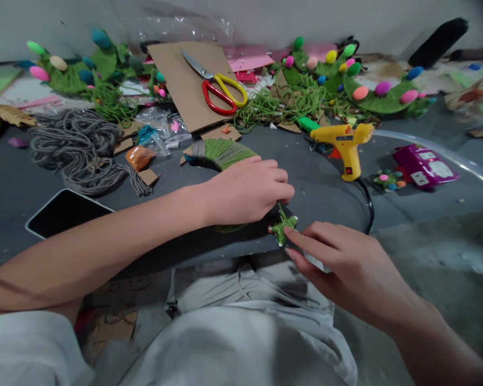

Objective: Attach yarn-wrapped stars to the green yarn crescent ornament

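A small green yarn-wrapped star [280, 229] with pale tips is near the table's front edge. My right hand [338, 254] has it between index finger and thumb, the index finger lying on top. From the star a short green yarn strand [280, 209] runs up to my left hand [253, 187], whose fingers are closed in a pinch around its end. Under my left forearm and hand lies a curved piece wrapped in green and grey yarn [225, 152]; my hand hides much of it.
A yellow glue gun [348, 145] with a black cord stands right of centre, near a purple box [424, 166]. Scissors [215, 86] rest on cardboard [165, 69] at the back. Grey yarn [76, 145] and a phone [68, 212] lie left. Green egg-decorated pieces [380, 96] line the wall.
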`<state>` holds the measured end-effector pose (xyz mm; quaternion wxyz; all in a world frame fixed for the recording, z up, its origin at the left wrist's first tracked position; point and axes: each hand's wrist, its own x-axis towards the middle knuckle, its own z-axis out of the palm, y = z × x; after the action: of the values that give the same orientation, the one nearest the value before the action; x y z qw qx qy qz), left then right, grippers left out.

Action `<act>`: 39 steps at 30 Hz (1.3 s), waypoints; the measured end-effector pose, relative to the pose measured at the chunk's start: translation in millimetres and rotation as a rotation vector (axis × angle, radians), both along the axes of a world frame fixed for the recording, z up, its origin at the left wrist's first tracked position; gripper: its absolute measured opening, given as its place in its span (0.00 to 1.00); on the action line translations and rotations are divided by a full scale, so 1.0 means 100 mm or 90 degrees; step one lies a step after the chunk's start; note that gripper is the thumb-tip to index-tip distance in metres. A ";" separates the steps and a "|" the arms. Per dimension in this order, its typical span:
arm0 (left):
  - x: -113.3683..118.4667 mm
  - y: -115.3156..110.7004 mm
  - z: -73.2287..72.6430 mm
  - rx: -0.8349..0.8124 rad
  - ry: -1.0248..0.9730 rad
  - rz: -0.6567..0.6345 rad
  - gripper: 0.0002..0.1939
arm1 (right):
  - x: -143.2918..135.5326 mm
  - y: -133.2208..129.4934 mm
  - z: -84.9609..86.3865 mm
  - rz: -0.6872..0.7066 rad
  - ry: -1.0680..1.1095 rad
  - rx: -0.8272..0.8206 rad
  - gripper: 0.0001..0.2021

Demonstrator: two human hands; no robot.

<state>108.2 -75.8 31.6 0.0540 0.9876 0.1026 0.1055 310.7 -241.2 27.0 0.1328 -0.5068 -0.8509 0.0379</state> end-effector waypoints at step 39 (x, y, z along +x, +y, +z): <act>-0.02 0.01 -0.01 0.042 0.020 -0.021 0.13 | -0.01 -0.01 0.03 -0.004 0.003 -0.026 0.11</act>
<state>105.8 -74.7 30.7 0.0214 0.9920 0.0833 0.0921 310.0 -242.2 30.0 0.1245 -0.5117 -0.8482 0.0562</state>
